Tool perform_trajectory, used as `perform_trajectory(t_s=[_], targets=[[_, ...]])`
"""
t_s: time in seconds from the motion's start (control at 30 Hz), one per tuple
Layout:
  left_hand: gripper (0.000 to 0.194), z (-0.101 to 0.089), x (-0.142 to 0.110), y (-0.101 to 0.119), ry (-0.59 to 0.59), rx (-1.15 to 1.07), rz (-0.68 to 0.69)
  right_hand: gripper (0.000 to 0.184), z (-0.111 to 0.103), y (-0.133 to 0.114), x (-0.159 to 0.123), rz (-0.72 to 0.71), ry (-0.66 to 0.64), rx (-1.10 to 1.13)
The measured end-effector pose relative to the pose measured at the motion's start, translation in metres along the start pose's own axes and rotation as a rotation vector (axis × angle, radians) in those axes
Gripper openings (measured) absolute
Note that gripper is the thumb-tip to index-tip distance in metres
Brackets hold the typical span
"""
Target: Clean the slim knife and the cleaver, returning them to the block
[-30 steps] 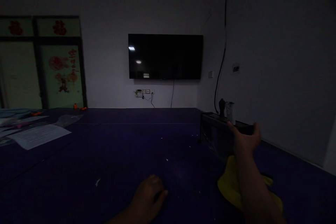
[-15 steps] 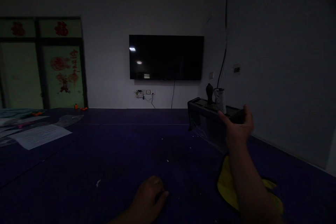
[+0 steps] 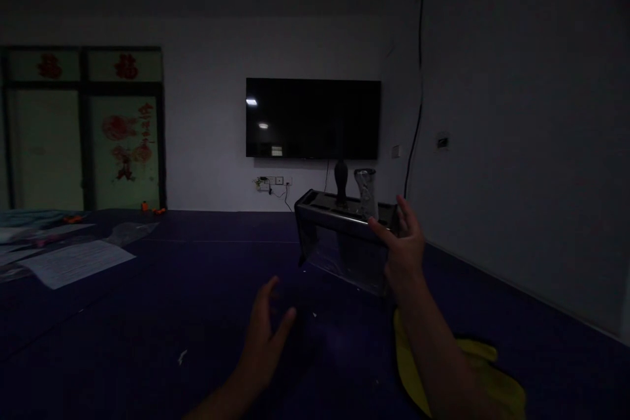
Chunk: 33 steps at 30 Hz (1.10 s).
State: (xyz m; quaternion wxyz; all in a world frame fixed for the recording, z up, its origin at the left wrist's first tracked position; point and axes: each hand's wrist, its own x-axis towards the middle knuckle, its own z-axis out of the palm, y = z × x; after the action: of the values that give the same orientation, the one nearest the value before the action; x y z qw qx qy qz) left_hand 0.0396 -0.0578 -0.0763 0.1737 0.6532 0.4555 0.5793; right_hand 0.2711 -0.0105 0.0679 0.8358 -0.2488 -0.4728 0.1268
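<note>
My right hand (image 3: pixel 404 243) grips the right end of a dark box-shaped stand with clear sides (image 3: pixel 339 252), thumb along its top edge. It hangs a little tilted over the blue surface (image 3: pixel 197 315). On its top stand a dark vase-shaped piece (image 3: pixel 341 182) and a clear, shiny cup-like piece (image 3: pixel 367 191); the dim light hides their exact kind. My left hand (image 3: pixel 266 335) is raised to the left of the stand, thumb and fingers apart, holding nothing and not touching it. Beneath my right forearm lies a yellow cloth with a dark border (image 3: pixel 477 367).
Paper sheets (image 3: pixel 81 262) and crumpled clear plastic (image 3: pixel 130 231) lie at the left, with small orange objects (image 3: pixel 145 207) near the far edge. White scraps (image 3: pixel 182 357) dot the surface. A television (image 3: pixel 313 119) hangs on the far wall, and a dark cable (image 3: pixel 420 92) runs down the right wall.
My right hand has carried the stand leftward and nearer the middle, its pieces staying on top. My left hand has lifted from the surface and opened toward the stand.
</note>
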Motion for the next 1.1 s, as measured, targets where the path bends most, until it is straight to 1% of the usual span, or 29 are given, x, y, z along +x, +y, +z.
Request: perform_trajectory(t_s=[0.03,0.1,0.13,0.17,0.2,0.27,0.33,0.47,0.57,0.67,0.73,0.83,0.9,1.0,1.1], targets=[[0.061,-0.004,0.013,0.005,0.073,-0.033,0.0,0.086,0.004,-0.002,-0.004,0.045,-0.022,0.05],[0.072,-0.015,0.043,0.016,0.167,-0.101,0.008,0.085,0.011,-0.006,-0.011,0.127,-0.054,0.132],[0.076,-0.021,0.057,0.022,0.202,-0.14,0.011,0.085,0.013,-0.006,-0.014,0.165,-0.071,0.166],[0.078,-0.026,0.072,0.028,0.214,-0.178,0.009,0.084,0.015,-0.007,-0.017,0.201,-0.088,0.195],[0.079,-0.032,0.084,0.033,0.208,-0.219,0.004,0.084,0.017,-0.007,-0.019,0.237,-0.106,0.22],[0.081,-0.043,0.104,0.042,0.145,-0.336,-0.019,0.082,0.019,-0.006,-0.022,0.308,-0.134,0.26],[0.083,-0.052,0.115,0.047,0.088,-0.426,-0.02,0.08,0.021,-0.005,-0.025,0.375,-0.149,0.284],[0.089,-0.064,0.12,0.046,0.005,-0.495,0.013,0.08,0.026,-0.004,-0.031,0.484,-0.187,0.335],[0.091,-0.068,0.121,0.037,-0.074,-0.53,0.032,0.082,0.029,-0.001,-0.035,0.555,-0.246,0.379],[0.09,-0.07,0.124,0.027,-0.123,-0.596,0.002,0.08,0.032,0.007,-0.039,0.607,-0.294,0.393],[0.088,-0.069,0.125,0.022,-0.107,-0.654,-0.031,0.076,0.033,0.013,-0.041,0.621,-0.293,0.389],[0.084,-0.067,0.124,0.02,-0.046,-0.718,-0.064,0.072,0.036,0.018,-0.044,0.626,-0.295,0.39],[0.081,-0.065,0.122,0.022,-0.007,-0.749,-0.081,0.071,0.039,0.017,-0.047,0.638,-0.306,0.402],[0.07,-0.064,0.121,0.024,0.051,-0.788,-0.098,0.071,0.044,0.013,-0.05,0.67,-0.294,0.421],[0.063,-0.066,0.122,0.024,0.066,-0.802,-0.086,0.07,0.048,0.011,-0.053,0.692,-0.265,0.422]])
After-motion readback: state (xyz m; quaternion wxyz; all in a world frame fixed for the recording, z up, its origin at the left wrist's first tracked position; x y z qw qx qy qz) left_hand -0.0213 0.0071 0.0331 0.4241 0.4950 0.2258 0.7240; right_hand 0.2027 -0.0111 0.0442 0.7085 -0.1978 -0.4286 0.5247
